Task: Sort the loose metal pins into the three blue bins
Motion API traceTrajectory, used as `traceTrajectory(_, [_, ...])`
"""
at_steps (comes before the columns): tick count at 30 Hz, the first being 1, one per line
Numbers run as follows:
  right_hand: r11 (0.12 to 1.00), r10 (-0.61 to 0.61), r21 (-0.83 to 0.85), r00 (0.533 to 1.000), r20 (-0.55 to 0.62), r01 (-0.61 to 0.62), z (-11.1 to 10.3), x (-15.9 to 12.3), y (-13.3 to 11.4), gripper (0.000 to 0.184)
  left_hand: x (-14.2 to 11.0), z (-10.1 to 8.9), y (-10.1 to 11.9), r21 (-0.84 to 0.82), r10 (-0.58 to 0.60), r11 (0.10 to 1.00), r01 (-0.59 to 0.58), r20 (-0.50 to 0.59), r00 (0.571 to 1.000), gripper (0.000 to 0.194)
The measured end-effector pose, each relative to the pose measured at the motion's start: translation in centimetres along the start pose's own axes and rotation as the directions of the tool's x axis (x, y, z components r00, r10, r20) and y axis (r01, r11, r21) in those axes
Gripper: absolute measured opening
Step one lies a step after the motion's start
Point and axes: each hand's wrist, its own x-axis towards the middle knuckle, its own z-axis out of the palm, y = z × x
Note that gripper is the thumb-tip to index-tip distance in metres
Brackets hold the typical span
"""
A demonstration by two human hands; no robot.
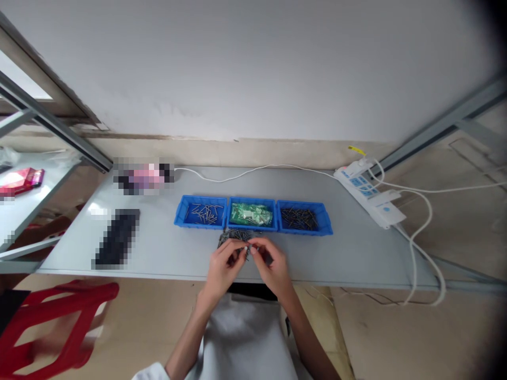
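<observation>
Fingers [234, 244] of the bare left hand [221, 268] and right hand [275, 269] meeting at the tips, pinching a tiny greyish piece [249, 247] too small to identify, thin dark metal pins [236, 234] lying heaped just beyond, three blue plastic bins [253, 227] standing farther on the grey tabletop [170, 248].
</observation>
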Motion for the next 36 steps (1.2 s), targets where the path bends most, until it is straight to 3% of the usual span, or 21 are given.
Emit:
traceTrajectory(11, [0.999,-0.031,-0.033,0.999,0.014,0.032,0.03,0.21,-0.36,0.017,0.09,-0.37,-0.05,-0.018,-0.053,0.998,0.053,0.031,0.998,0.011])
traceTrajectory(31, [0.998,-0.046,-0.039,0.999,-0.014,0.045,0.19,0.30,-0.53,0.017,0.35,-0.59,0.39,-0.023,-0.039,0.999,0.039,0.016,0.999,0.014])
traceTrajectory(36, [0.976,-0.124,-0.184,0.991,-0.043,0.114,-0.47,-0.22,-0.39,0.019,0.08,-0.39,0.11,-0.012,-0.090,0.996,0.090,-0.077,0.993,0.016])
